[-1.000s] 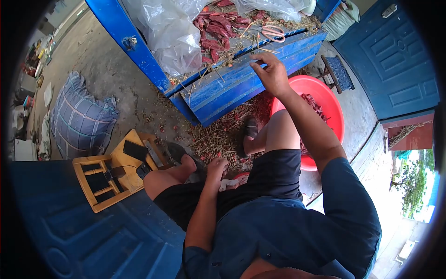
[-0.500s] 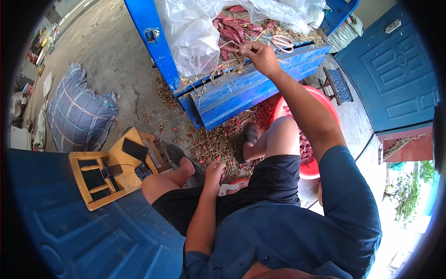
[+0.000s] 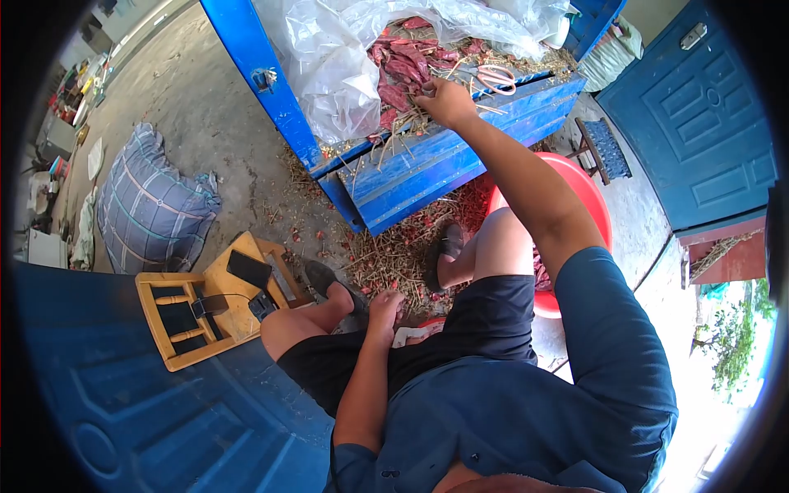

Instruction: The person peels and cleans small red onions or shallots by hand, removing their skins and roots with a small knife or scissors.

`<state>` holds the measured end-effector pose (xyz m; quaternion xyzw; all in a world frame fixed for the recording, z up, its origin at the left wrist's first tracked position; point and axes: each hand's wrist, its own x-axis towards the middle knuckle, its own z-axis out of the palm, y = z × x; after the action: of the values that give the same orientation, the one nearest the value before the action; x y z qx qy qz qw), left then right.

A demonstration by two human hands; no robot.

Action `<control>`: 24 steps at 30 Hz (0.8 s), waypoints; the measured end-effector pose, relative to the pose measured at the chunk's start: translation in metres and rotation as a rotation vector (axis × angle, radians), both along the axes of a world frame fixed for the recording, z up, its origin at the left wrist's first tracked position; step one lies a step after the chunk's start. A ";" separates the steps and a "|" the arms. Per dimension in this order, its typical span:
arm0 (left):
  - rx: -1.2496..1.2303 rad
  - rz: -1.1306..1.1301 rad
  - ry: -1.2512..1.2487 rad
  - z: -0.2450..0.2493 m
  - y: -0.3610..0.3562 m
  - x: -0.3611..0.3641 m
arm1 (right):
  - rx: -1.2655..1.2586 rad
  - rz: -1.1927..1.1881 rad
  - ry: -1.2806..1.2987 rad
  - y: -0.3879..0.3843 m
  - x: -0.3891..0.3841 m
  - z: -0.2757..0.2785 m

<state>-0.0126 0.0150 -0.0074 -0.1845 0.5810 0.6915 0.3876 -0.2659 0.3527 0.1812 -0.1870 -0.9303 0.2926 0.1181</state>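
The dried chilies (image 3: 403, 66) lie heaped in the blue cart (image 3: 444, 160) at upper middle, directly under the fingertips of our right hand (image 3: 445, 100). The cart's front edge runs just below the hand, with scissors (image 3: 496, 76) just right and a plastic sheet (image 3: 329, 57) crowding the left. Our fingers curl onto chilies and stems; whether they grip one, we cannot tell.

The wrinkled dried red chillies (image 3: 400, 67) looked matt. The clear crinkled plastic sheet (image 3: 329, 62) beside them shone glossy.
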 end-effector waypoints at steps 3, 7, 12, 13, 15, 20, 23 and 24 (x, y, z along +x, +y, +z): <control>0.005 0.024 -0.015 0.001 -0.002 0.000 | 0.053 -0.020 -0.053 0.008 -0.008 -0.003; 0.002 0.041 -0.034 -0.001 -0.004 -0.001 | 0.030 0.010 -0.012 0.029 0.000 -0.009; -0.006 0.022 -0.044 -0.001 0.000 -0.002 | -1.085 -0.101 0.036 0.040 0.024 -0.001; 0.008 0.026 -0.041 -0.004 -0.001 -0.002 | -1.258 -0.089 0.040 0.040 0.033 0.004; 0.027 0.015 -0.039 -0.005 0.001 -0.002 | -1.371 -0.049 0.075 0.039 0.049 0.010; 0.035 -0.027 -0.020 -0.005 0.000 0.000 | -1.627 0.064 0.158 0.033 0.091 0.022; -0.023 -0.048 -0.025 -0.003 0.003 0.003 | -1.697 0.073 0.248 0.038 0.120 0.021; -0.016 -0.044 -0.027 -0.003 0.004 0.003 | -1.738 0.092 0.313 0.041 0.131 0.020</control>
<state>-0.0097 0.0188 -0.0108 -0.1840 0.5851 0.6756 0.4091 -0.1352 0.3936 0.2008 -0.1310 -0.3589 0.9229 0.0482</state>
